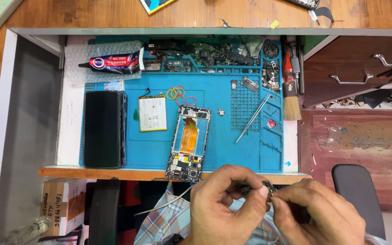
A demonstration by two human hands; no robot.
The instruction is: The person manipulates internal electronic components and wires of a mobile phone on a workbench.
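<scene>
Pinched between the fingertips of left hand [223, 206] and right hand [316, 213], a small dark metal phone part [265, 187] is held; beyond the fingers, an opened phone frame with orange flex cable [188, 144] is laid.

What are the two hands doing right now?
Left hand: closed, pinching a small dark part.
Right hand: closed, pinching the same small part from the other side.

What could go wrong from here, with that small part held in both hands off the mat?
1. The small part, pinched between the left hand and right hand, sits beyond the bench edge; if dropped it may fall to the lap or floor.
2. The opened phone overhangs that edge and could be knocked off.
</scene>
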